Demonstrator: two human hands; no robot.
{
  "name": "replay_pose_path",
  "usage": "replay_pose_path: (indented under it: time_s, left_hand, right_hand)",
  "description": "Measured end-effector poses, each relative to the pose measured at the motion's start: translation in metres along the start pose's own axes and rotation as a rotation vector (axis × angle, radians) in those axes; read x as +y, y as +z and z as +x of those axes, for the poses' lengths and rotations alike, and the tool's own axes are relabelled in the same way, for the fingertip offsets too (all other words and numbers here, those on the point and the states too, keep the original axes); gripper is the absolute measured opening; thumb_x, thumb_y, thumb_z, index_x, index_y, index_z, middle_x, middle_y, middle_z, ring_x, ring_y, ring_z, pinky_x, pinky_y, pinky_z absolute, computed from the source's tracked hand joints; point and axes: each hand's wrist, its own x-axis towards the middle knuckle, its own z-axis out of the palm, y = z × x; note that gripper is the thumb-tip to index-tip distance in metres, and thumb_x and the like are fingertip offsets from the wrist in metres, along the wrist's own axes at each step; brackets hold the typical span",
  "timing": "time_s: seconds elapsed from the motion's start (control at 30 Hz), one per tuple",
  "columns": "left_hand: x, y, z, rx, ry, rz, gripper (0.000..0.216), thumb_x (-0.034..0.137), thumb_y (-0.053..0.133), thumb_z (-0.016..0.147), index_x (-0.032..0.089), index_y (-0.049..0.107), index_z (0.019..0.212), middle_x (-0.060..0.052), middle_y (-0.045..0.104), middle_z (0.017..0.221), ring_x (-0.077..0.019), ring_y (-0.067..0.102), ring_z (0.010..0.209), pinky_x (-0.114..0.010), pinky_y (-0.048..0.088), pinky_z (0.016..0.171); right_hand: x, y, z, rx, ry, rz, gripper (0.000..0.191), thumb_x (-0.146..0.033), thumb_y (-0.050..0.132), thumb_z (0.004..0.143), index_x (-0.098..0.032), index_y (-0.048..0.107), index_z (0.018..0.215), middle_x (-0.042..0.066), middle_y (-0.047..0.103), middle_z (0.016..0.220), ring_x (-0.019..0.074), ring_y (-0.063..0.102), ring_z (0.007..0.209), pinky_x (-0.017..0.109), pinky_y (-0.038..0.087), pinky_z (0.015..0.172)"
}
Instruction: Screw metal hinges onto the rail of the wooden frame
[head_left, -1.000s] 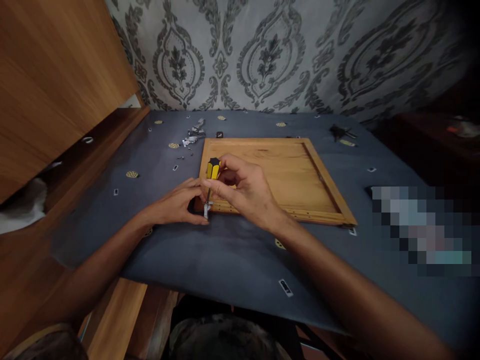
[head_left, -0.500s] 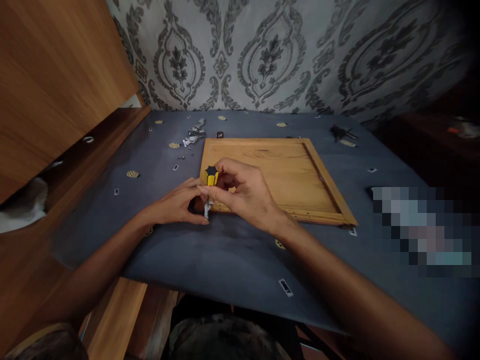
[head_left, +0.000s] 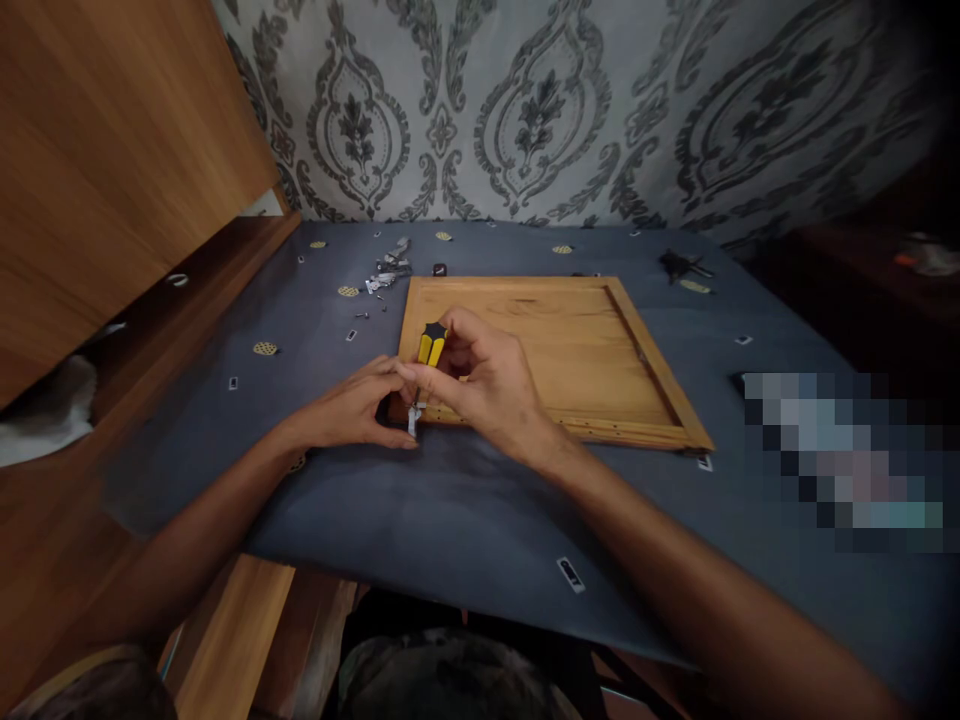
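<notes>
A framed wooden panel (head_left: 525, 350) lies flat on the table. At its near left corner sits a metal hinge (head_left: 413, 420), its arm sticking out past the panel's edge. My left hand (head_left: 356, 405) grips the hinge, thumb below and fingers above. A screwdriver (head_left: 433, 345) with a yellow and black handle is pinched in my right hand (head_left: 487, 380). Its shaft points down at the hinge, and the tip is too small to make out.
Several metal hinges (head_left: 390, 265) and loose screws (head_left: 363, 316) lie behind the panel's left side. A dark tool (head_left: 682, 266) rests at the back right. A blurred-out object (head_left: 840, 450) lies at the right. A wooden cabinet (head_left: 135, 150) borders the table's left.
The screwdriver handle has tilted to the right and turned, showing more yellow. My right hand has shifted slightly with it. My left hand and the panel have stayed put.
</notes>
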Motion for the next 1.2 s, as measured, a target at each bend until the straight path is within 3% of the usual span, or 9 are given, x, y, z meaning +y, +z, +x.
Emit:
replay_pose_path:
  time_s: [0.27,0.5,0.7,1.2]
  left_hand:
    - [0.003,0.001,0.001,0.019,0.046,-0.035,0.043,0.058,0.085,0.082,0.022,0.064,0.094,-0.007,0.065,0.118,-0.0305,0.058,0.118,-0.048,0.051,0.105]
    - [0.004,0.0,0.001,0.005,-0.001,-0.021,0.045,0.057,0.086,0.08,0.021,0.064,0.094,-0.007,0.062,0.113,-0.0293,0.058,0.112,-0.045,0.053,0.099]
    - [0.004,-0.002,0.001,-0.034,0.017,0.0,0.042,0.055,0.084,0.083,0.021,0.063,0.093,-0.006,0.062,0.109,-0.0283,0.056,0.112,-0.043,0.05,0.1]
    - [0.003,-0.001,0.001,-0.022,0.038,-0.021,0.043,0.057,0.084,0.084,0.02,0.063,0.092,-0.006,0.065,0.112,-0.0287,0.056,0.114,-0.043,0.048,0.101]
  right_hand:
    - [-0.006,-0.006,0.001,-0.156,0.019,0.059,0.038,-0.056,0.076,0.092,-0.023,0.058,0.087,-0.004,0.062,0.067,0.014,0.063,0.061,0.028,0.046,0.054]
    - [0.0,0.001,-0.001,-0.003,-0.006,0.016,0.042,-0.053,0.081,0.089,-0.026,0.05,0.083,-0.006,0.055,0.065,0.0125,0.056,0.055,0.028,0.042,0.049]
    - [0.001,0.003,-0.001,0.152,-0.093,0.068,0.047,-0.058,0.082,0.088,-0.026,0.047,0.082,-0.007,0.056,0.067,0.0109,0.059,0.054,0.026,0.048,0.047]
    - [0.006,0.0,-0.002,0.101,-0.081,-0.027,0.044,-0.055,0.078,0.091,-0.025,0.047,0.084,-0.005,0.056,0.078,0.009,0.055,0.056,0.025,0.043,0.048]
